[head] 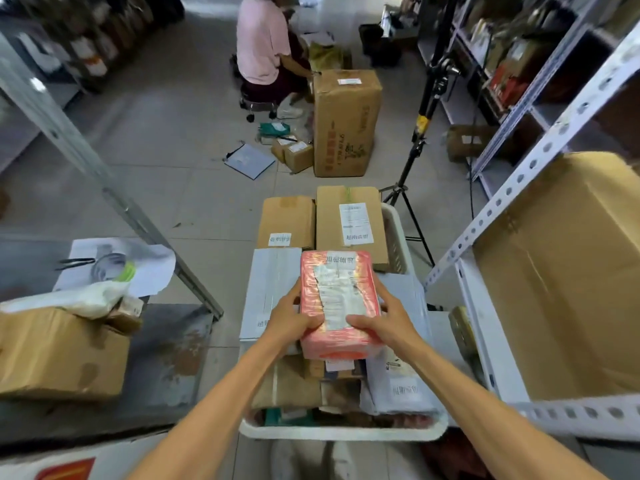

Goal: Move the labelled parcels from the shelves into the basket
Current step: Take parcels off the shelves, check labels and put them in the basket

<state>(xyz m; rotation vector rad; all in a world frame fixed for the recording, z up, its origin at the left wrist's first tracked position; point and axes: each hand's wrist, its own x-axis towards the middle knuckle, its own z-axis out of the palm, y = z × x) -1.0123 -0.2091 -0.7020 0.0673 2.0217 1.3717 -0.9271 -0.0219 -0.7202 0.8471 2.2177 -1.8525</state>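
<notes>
Pink wrapping, glossy and taped, covers the parcel [337, 303] I have between both hands above the middle of the white basket [343, 434]. The left hand [294, 320] grips its 9 o'clock edge, thumb curled over the near top. The right hand [384, 323] clamps the 3 o'clock edge the same way, thumb on the printed label.

The basket is already heaped. Cardboard boxes [349, 223] sit at its 12 o'clock end, a flat white parcel [273, 289] lies at 10 o'clock, and pale mailer bags [398, 386] crowd 4 o'clock. I cannot tell whether the pink parcel rests on the pile or hangs just above it, since it hides what is beneath.

My worry is the landing. The heap looks uneven, so letting go on a tilted surface could send the slick wrapper sliding toward the 3 o'clock rim and over it, down beside the shelf upright [489, 213]. Laying it flat across the white parcel seems safer.
</notes>
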